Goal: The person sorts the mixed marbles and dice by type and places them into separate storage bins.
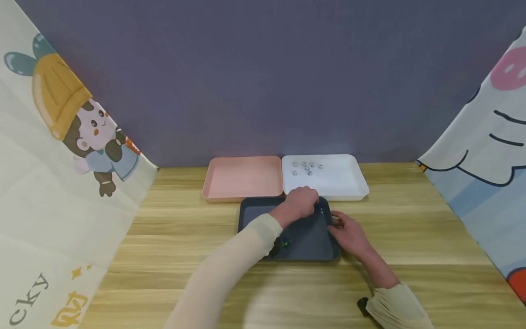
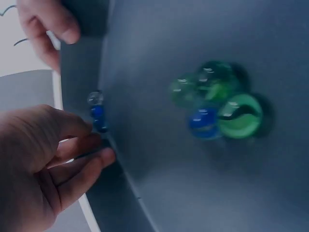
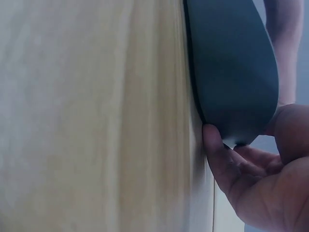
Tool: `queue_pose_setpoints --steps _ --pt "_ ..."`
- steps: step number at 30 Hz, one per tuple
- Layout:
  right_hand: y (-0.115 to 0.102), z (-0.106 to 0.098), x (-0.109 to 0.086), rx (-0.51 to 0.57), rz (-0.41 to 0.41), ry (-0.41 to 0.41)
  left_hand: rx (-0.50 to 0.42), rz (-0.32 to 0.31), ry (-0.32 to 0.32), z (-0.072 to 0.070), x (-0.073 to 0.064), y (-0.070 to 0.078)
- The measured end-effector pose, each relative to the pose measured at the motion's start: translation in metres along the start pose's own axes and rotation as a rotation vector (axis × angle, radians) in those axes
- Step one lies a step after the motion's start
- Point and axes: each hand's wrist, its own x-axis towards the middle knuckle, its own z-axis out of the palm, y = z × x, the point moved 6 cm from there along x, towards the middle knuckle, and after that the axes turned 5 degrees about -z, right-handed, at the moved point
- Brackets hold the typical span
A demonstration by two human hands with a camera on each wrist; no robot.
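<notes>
My left hand (image 1: 302,202) reaches over the far wall of a dark grey tray (image 1: 310,237). In the left wrist view its fingers are loosely bent beside a short row of small glass marbles (image 2: 98,111), clear and blue, along that wall. I see nothing held between those fingers. A cluster of green and blue marbles (image 2: 239,116) lies on the tray floor, partly behind my left forearm in the head view. At the tray's right side, my right hand (image 1: 349,235) holds the wall, with its fingertips (image 3: 212,137) against the outside near a corner.
Behind the dark tray stand a pink tray (image 1: 246,178) and, to its right, a white tray (image 1: 341,178) with several white dice (image 1: 307,169). All stand on a wood-grain table (image 1: 176,246). A dark wall panel (image 1: 263,82) rises behind, with printed cloths at both sides.
</notes>
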Motion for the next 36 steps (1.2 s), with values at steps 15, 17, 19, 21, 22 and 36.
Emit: queue_pose_setpoints --steps 15,17,19,21,22,36 --pt "0.002 -0.007 -0.004 0.018 -0.013 -0.023 0.02 -0.02 -0.035 0.015 0.006 0.011" --pt "0.002 -0.008 -0.003 0.004 -0.012 -0.024 0.024 -0.016 -0.056 0.014 0.005 0.012" --pt "0.0 -0.008 -0.001 -0.006 -0.018 -0.026 0.017 -0.022 -0.072 0.014 0.004 0.011" --pt "-0.001 -0.008 0.0 -0.016 -0.018 -0.027 0.0 -0.028 -0.071 0.012 0.002 0.008" --pt "-0.001 -0.007 0.001 -0.016 -0.017 -0.028 -0.016 -0.028 -0.064 0.011 0.0 0.006" --pt "0.003 -0.001 0.003 0.014 0.006 -0.054 -0.844 0.003 0.071 -0.02 -0.044 -0.041"
